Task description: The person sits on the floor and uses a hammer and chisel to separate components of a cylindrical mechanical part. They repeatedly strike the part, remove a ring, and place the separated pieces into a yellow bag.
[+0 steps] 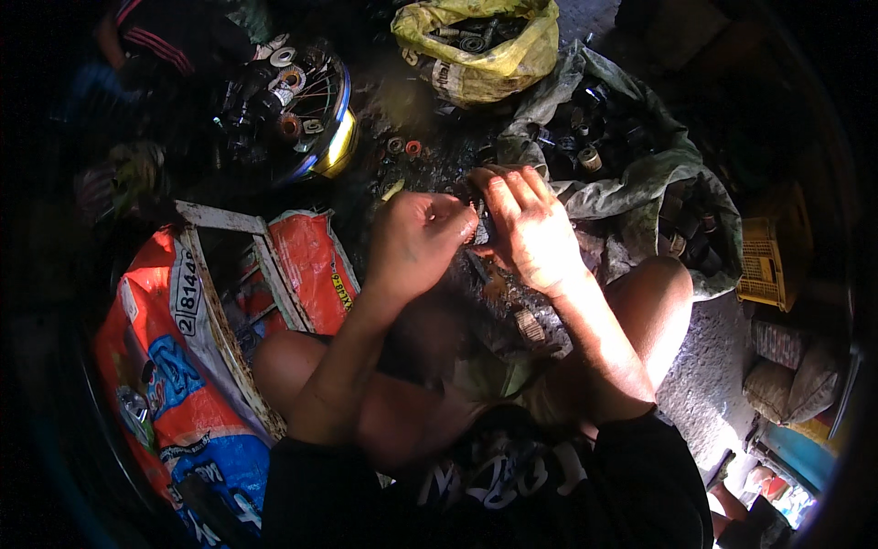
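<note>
Apparently, the left hand (412, 240) and right hand (534, 231) both gripped a small dark part (481, 229) at the centre of the frame, its shape partly lost in shadow. A slackened pinch risked dropping it near the ridged cylinder (529, 325) lower down. Farther out lay an open grey sack (631, 199), upper right, and a wheel rim (340, 145), upper left.

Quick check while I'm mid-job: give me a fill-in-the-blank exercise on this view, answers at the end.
1. Of the left hand and right hand, the wheel is nearer the ____ one.
2. In size, the held part is ____ than the wheel.
3. The open bag at the top edge is ____.
4. The crate stands to the hands' ____.

Missing words: left; smaller; yellow; right.
</note>
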Demonstrator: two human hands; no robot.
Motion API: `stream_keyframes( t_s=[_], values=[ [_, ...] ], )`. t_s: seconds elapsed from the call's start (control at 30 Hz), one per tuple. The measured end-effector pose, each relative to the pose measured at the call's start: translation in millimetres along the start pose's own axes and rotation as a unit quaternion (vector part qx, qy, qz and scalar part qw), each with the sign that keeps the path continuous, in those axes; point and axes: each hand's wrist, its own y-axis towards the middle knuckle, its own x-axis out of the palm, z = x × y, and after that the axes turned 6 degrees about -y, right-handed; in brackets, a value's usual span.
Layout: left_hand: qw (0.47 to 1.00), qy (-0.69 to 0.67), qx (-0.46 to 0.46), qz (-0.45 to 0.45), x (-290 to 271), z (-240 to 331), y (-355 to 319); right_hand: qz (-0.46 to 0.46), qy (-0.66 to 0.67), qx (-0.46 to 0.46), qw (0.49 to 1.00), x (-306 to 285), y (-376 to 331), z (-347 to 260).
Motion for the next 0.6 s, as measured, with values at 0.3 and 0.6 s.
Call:
stream_keyframes(
  t_s=[0.3, 0.6],
  values=[
    [0.999, 0.04, -0.006, 0.027, 6.9, -1.7, 0.8, 0.03, -0.012, 0.029, 0.999, 5.1, 0.6, -1.8],
    [0.993, -0.108, 0.042, 0.003, 8.3, -5.8, -1.3, 0.001, 0.063, 0.105, 0.992, 10.3, -0.9, 2.2]
  ],
)
